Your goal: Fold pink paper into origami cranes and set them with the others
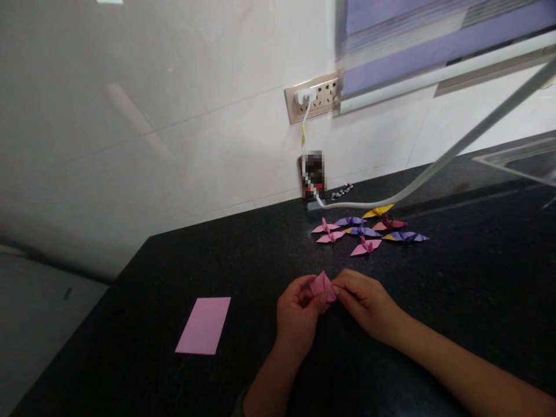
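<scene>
Currently the left hand [299,315] and right hand [364,301] each clamp their grip on the folded pink paper [322,285]; uneven pressure could skew a crease or tear it.

- just one cam, head-worn, looking forward and down over the counter [243,255]
- faces the wall [174,116], frame tilted a bit
- close in: left hand [299,315] and right hand [365,304] sit low centre
</scene>
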`<state>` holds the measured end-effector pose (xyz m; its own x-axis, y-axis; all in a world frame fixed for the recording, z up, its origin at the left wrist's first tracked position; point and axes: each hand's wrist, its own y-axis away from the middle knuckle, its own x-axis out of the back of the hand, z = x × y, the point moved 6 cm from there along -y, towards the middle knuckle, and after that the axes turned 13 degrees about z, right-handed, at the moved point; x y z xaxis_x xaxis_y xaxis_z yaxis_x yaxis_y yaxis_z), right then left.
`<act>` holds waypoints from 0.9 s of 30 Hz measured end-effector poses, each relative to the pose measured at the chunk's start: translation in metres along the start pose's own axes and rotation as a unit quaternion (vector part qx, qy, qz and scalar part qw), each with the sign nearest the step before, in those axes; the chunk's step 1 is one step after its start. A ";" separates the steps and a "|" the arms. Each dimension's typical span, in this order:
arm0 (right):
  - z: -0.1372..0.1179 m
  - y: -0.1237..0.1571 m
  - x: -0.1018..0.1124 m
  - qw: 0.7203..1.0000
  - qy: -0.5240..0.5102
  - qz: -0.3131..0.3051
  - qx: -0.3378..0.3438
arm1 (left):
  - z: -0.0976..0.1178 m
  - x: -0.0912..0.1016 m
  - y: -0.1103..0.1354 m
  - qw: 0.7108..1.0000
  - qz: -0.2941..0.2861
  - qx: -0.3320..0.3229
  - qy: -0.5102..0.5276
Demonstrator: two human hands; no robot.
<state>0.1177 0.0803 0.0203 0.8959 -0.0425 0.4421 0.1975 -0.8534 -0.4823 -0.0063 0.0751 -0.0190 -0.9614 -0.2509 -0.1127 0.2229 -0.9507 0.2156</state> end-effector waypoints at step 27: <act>-0.002 0.001 0.002 0.996 0.063 -0.012 0.054 | -0.004 -0.005 0.004 0.997 -0.040 -0.006 -0.058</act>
<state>0.1187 0.0787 0.0217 0.8347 -0.0927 0.5429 0.2668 -0.7943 -0.5458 -0.0001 0.0714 -0.0213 -0.9884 -0.1512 -0.0163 0.1451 -0.9693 0.1986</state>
